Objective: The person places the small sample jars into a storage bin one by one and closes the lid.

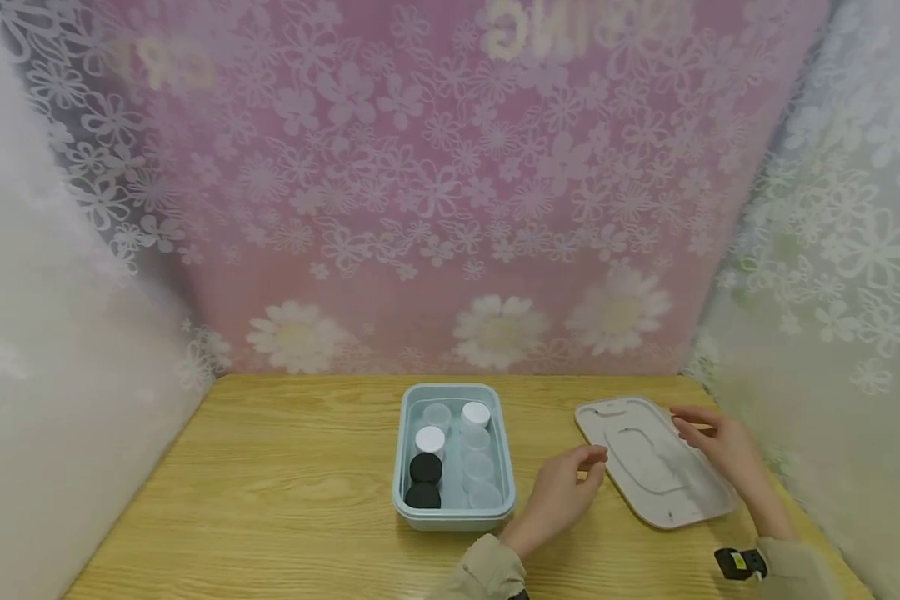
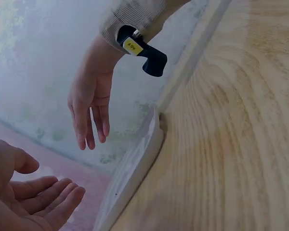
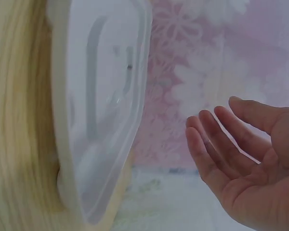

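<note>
A pale plastic lid [image 1: 645,454] with a raised rim and a groove lies on the table to the right. My left hand [image 1: 562,493] is above the table by the lid's left edge, with relaxed fingers and nothing in it. On the other side, my right hand [image 1: 731,450] hovers over the lid's right edge, its fingers loosely bent and holding nothing. The right wrist view shows a space between that hand [image 3: 255,166] and the lid [image 3: 111,96]. Left of my left hand stands a light blue rectangular container [image 1: 402,450].
Inside the container are black-capped pieces [image 1: 426,468], white-capped ones [image 1: 430,440] and several clear round cups [image 1: 478,467] in two columns. The wooden table [image 1: 292,467] is bordered by a pink flowered backdrop [image 1: 435,208] and pale side panels [image 1: 832,350].
</note>
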{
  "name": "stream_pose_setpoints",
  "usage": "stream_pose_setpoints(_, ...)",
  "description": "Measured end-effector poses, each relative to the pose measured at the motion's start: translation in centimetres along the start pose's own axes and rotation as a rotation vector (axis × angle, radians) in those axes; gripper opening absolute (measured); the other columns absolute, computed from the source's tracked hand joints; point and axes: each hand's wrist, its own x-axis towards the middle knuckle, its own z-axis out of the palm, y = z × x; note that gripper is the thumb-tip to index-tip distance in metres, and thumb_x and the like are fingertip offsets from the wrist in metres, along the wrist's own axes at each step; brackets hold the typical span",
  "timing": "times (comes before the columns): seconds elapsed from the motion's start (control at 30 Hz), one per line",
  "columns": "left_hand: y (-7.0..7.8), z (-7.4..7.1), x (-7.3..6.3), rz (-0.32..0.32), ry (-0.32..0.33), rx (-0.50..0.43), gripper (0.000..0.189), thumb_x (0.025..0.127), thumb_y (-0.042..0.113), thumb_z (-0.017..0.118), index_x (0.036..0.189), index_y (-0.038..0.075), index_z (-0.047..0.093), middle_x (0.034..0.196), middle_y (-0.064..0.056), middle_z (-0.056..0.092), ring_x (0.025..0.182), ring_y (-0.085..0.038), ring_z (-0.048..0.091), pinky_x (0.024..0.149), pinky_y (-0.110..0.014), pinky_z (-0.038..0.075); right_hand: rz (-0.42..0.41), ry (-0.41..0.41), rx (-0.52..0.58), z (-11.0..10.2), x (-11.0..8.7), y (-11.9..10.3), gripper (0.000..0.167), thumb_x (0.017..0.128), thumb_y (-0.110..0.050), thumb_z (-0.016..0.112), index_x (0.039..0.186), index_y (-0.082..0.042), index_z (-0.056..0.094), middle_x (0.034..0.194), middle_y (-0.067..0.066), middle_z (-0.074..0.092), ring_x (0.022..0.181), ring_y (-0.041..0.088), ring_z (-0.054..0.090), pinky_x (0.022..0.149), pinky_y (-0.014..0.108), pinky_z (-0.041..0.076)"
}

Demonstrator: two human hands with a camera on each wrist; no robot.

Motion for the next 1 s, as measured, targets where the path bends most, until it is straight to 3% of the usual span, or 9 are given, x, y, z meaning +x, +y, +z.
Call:
stream_pose_setpoints(0.17,-1.5,1.8,0.4,-0.166,0.048,-0.19,0.025,0.103,0.013,0.058,0.122,0.001,0.07,0.11,-0.01,0.075,0.088,-0.006,0.071,0.07,-0.014,0.054,0.091,-0.085,-0.083,-0.8,0.4,2.2,0.044,0.106,-0.024,0.056,0.132,0.011,0.061,0.128,0.036,0.06,0.094,0.034,0.072,0.07,0.035,0.06)
stream_pose_setpoints(0.27,-2.0,2.8,0.8,-0.273,0.082,-0.324,0.025,0.102,0.01,0.06,0.119,-0.004,0.07,0.104,-0.013,0.075,0.086,-0.014,0.073,0.068,-0.019,0.057,0.127,-0.136,-0.132,-1.1,0.7,3.1,0.044,0.107,-0.024,0.055,0.13,0.012,0.061,0.126,0.038,0.059,0.099,0.047,0.067,0.074,0.047,0.059)
stream_pose_setpoints(0.4,-2.3,4.1,1.1,-0.424,0.124,-0.495,0.026,0.1,0.006,0.06,0.119,-0.01,0.067,0.097,-0.015,0.073,0.087,-0.025,0.073,0.075,-0.032,0.062,0.183,-0.24,-0.136,-1.2,1.1,4.0,0.046,0.107,-0.024,0.054,0.13,0.016,0.058,0.123,0.041,0.059,0.101,0.05,0.064,0.077,0.053,0.058)
stream_pose_setpoints(0.5,-2.5,4.7,1.2,-0.501,0.13,-0.578,0.029,0.1,0.004,0.058,0.123,-0.012,0.065,0.098,-0.013,0.071,0.09,-0.026,0.072,0.08,-0.036,0.062,0.216,-0.311,-0.141,-1.2,1.4,4.5,0.048,0.107,-0.024,0.052,0.13,0.018,0.056,0.123,0.042,0.058,0.101,0.049,0.064,0.077,0.051,0.058)
stream_pose_setpoints(0.6,-2.7,5.1,1.3,-0.54,0.116,-0.628,0.032,0.1,0.004,0.056,0.127,-0.013,0.062,0.1,-0.012,0.071,0.094,-0.023,0.071,0.081,-0.035,0.062,0.221,-0.329,-0.16,-1.1,1.4,5.0,0.045,0.107,-0.022,0.052,0.13,0.018,0.056,0.124,0.042,0.057,0.101,0.049,0.064,0.076,0.05,0.058)
stream_pose_setpoints(0.73,-3.0,5.5,1.4,-0.554,0.089,-0.671,0.031,0.103,0.003,0.051,0.126,-0.015,0.061,0.104,-0.014,0.071,0.099,-0.027,0.071,0.083,-0.036,0.061,0.252,-0.335,-0.095,-1.0,1.3,5.8,0.045,0.108,-0.018,0.049,0.132,0.019,0.053,0.129,0.044,0.052,0.107,0.051,0.062,0.08,0.048,0.059)
stream_pose_setpoints(1.0,-3.4,6.1,1.7,-0.567,0.09,-0.702,0.031,0.105,0.003,0.045,0.126,-0.015,0.06,0.105,-0.018,0.071,0.099,-0.029,0.071,0.085,-0.039,0.061,0.307,-0.352,0.03,-1.0,0.8,6.5,0.037,0.104,-0.005,0.052,0.13,0.022,0.053,0.126,0.043,0.056,0.099,0.036,0.07,0.077,0.04,0.061)
